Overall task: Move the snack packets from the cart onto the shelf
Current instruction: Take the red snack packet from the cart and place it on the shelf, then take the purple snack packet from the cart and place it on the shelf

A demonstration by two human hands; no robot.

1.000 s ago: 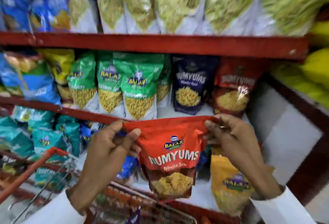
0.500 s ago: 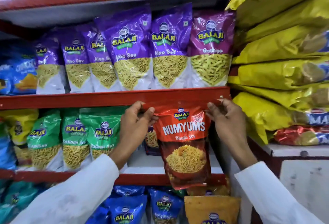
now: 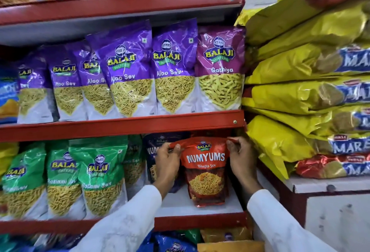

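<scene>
On the shelf (image 3: 200,207), both hands' grips pinch the upright red packet's (image 3: 206,177) top corners.

You wore long white sleeves, the left sleeve (image 3: 128,219) and right sleeve (image 3: 280,223) loose, faintly speckled, ending at the wrists, leaving your left hand (image 3: 167,163) and right hand (image 3: 240,161) bare.

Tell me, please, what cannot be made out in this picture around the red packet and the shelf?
Head view only:
- Dark blue packet: the left hand and red Numyums packet cover most of its print.
- Whatever stands behind the red packet: hidden by it.
- Cart: out of frame.
- Yellow sacks: brand name cut off by the right edge.
</scene>
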